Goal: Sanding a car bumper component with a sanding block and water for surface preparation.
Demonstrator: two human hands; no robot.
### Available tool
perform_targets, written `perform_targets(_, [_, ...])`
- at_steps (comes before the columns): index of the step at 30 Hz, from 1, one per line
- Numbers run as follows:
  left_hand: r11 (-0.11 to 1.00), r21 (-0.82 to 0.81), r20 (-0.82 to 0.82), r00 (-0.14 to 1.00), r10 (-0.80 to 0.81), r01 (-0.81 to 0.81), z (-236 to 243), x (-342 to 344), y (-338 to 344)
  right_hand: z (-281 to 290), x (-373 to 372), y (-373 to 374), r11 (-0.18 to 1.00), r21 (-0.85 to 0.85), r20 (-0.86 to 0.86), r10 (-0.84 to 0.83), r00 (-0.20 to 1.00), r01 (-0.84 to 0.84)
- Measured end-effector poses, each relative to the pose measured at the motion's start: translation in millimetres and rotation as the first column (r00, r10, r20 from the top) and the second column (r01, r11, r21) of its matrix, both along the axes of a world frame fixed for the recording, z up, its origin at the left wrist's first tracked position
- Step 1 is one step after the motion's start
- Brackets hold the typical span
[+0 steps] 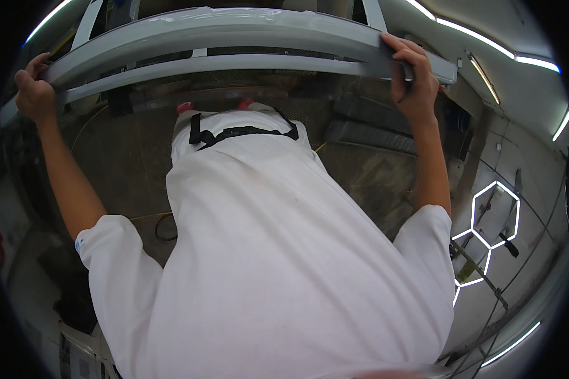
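Observation:
A long, curved, glossy light-grey panel [215, 28], like a vehicle bumper, spans the top of the head view, with a thinner grey strip [227, 62] below it. My left hand [35, 91] grips the panel's left part, its fingers curled round the edge. My right hand [415, 82] holds the panel near its right end, fingers bent over the upper edge; a dark patch beneath these fingers is too unclear to name. My white shirt fills the middle of the view, with a black strap [234, 131] at the waist and red shoes [184, 106] below.
Dark padded pieces [367, 132] lie on the grey floor [120, 164] at the right, near a wall. A thin yellow cord [145, 216] and a dark loop [165, 237] lie at the left. Hexagonal light tubes [496, 184] and strip lights [474, 35] show at the right.

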State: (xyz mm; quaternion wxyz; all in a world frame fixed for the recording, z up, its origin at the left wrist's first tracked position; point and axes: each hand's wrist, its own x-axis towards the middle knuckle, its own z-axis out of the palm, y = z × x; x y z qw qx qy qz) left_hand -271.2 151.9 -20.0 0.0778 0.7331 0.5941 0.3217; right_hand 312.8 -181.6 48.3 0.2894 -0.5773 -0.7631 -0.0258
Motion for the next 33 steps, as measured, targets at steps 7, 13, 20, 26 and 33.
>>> perform_targets(7, [0.997,0.071,0.102,0.995,-0.002,-0.005,11,18,-11,9,-22,20,0.989,-0.056,0.052,0.14,0.989,-0.137])
perform_targets(13, [0.999,0.019,0.104,0.994,0.041,-0.043,15,26,-12,3,-22,8,0.993,0.069,-0.009,0.094,0.995,-0.094])
perform_targets(20, [0.997,0.062,0.031,0.999,0.038,-0.04,0,-5,13,-18,-83,46,0.986,0.065,0.092,0.148,0.985,-0.154])
perform_targets(26, [1.0,0.022,0.09,0.996,-0.002,0.0,-1,-8,38,-18,-19,4,0.988,0.147,0.059,-0.053,0.997,0.044])
perform_targets(33, [0.999,0.018,0.054,0.998,0.039,-0.04,7,-1,28,-17,-75,29,0.989,0.144,0.054,0.03,0.998,-0.038])
